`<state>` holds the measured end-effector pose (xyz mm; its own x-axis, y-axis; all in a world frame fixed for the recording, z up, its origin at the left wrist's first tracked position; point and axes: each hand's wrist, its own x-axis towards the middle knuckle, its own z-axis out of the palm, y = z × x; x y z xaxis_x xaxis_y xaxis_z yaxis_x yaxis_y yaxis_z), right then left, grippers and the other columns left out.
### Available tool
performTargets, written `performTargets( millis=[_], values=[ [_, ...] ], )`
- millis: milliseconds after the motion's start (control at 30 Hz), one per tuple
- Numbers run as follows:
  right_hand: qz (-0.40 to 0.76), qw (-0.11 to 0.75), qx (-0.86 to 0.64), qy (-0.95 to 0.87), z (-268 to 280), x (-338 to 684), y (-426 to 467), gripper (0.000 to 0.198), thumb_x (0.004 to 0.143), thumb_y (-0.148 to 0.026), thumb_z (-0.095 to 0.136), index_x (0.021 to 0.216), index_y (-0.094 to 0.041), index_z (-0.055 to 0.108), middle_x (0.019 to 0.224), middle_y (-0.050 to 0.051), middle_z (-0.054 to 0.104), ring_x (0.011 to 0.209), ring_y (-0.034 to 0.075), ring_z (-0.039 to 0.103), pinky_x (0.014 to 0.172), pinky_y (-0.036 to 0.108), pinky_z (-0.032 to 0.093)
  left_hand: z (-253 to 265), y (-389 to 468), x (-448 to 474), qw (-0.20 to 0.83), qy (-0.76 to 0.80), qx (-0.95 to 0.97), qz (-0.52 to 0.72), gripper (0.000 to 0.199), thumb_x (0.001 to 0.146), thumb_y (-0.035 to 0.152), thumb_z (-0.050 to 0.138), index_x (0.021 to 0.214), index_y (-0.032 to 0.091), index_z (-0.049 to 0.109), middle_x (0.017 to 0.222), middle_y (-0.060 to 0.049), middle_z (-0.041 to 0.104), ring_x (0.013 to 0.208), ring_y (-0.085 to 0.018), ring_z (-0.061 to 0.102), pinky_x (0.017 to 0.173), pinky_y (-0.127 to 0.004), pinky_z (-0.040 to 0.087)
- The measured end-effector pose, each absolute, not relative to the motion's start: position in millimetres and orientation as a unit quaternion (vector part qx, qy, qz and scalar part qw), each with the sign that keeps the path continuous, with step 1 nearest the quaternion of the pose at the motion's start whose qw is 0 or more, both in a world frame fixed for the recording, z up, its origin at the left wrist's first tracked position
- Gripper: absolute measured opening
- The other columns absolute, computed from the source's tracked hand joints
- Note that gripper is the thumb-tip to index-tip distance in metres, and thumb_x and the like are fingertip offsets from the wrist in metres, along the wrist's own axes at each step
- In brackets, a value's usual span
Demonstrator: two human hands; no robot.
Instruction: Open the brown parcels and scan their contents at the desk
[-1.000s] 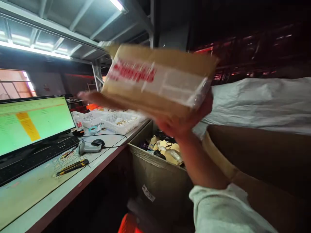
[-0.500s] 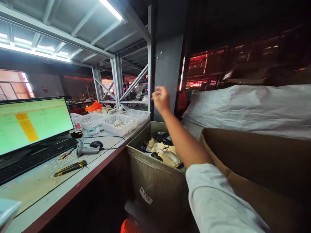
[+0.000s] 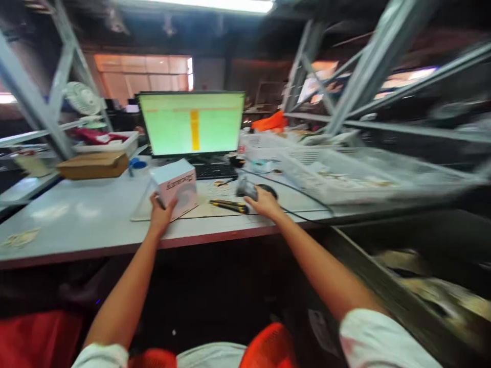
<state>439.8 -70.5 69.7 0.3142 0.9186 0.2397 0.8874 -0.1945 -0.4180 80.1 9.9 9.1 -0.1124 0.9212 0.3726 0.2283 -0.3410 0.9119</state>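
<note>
In my left hand [image 3: 160, 214] is a small white and pale-pink box [image 3: 177, 190] with dark lettering, held at its left side and tilted above the mat. The fingers of my right hand [image 3: 265, 202] are closed on the grey barcode scanner [image 3: 244, 187], which lies on the table. Just behind that hand sits a black computer mouse [image 3: 269, 191]. Between my hands two yellow-and-black utility knives [image 3: 229, 206] rest side by side near the table's front edge. Motion blurs the hands slightly.
A lit monitor [image 3: 194, 122] and a keyboard [image 3: 215, 170] stand behind. White plastic baskets [image 3: 322, 191] are on the right, a brown carton [image 3: 94, 165] on the left. A bin of waste [image 3: 356, 263] stands below right. A black cable [image 3: 295, 186] crosses the table.
The view has swung left from the waste bin to the table. My right hand, raised over the bin before, is now at the scanner. My left hand has come into view with the box.
</note>
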Motion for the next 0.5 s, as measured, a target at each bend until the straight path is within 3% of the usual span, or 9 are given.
performTargets(
  millis=[133, 300, 400, 500],
  values=[
    [-0.034, 0.141, -0.805, -0.576, 47, 447, -39, 0.074, 0.098, -0.050, 0.055, 0.152, -0.001, 0.043, 0.140, 0.031, 0.057, 0.134, 0.047, 0.051, 0.111, 0.059, 0.040, -3, 10, 66, 0.342, 0.497, 0.597, 0.529, 0.077, 0.082, 0.042, 0.083, 0.140, 0.024, 0.034, 0.131, -0.013, 0.065, 0.117, -0.028, 0.067, 0.107, -0.047, 0.052],
    [-0.033, 0.034, -0.844, -0.534, 49, 445, -18, 0.056, 0.094, -0.035, 0.055, 0.140, -0.003, 0.053, 0.128, 0.028, 0.065, 0.118, 0.041, 0.064, 0.093, 0.046, 0.051, 2, 4, 76, 0.329, 0.479, 0.618, 0.529, 0.076, 0.081, 0.042, 0.082, 0.138, 0.026, 0.034, 0.128, -0.011, 0.065, 0.117, -0.030, 0.065, 0.101, -0.049, 0.055],
    [0.007, 0.031, -0.856, -0.517, 67, 445, -12, 0.047, 0.096, -0.037, 0.057, 0.131, -0.006, 0.061, 0.123, 0.028, 0.067, 0.114, 0.039, 0.066, 0.084, 0.042, 0.050, 3, -9, 70, 0.156, 0.472, 0.704, 0.508, 0.067, 0.082, 0.017, 0.077, 0.138, 0.027, 0.042, 0.139, -0.013, 0.058, 0.137, -0.036, 0.052, 0.114, -0.061, 0.044],
    [0.073, 0.047, -0.836, -0.542, 104, 456, -14, 0.034, 0.100, -0.044, 0.060, 0.112, -0.014, 0.070, 0.098, 0.016, 0.074, 0.087, 0.028, 0.070, 0.070, 0.035, 0.048, 1, -24, 61, -0.028, 0.418, 0.785, 0.456, 0.067, 0.080, -0.008, 0.060, 0.134, 0.030, 0.053, 0.155, -0.012, 0.042, 0.155, -0.037, 0.028, 0.124, -0.064, 0.031]
  ],
)
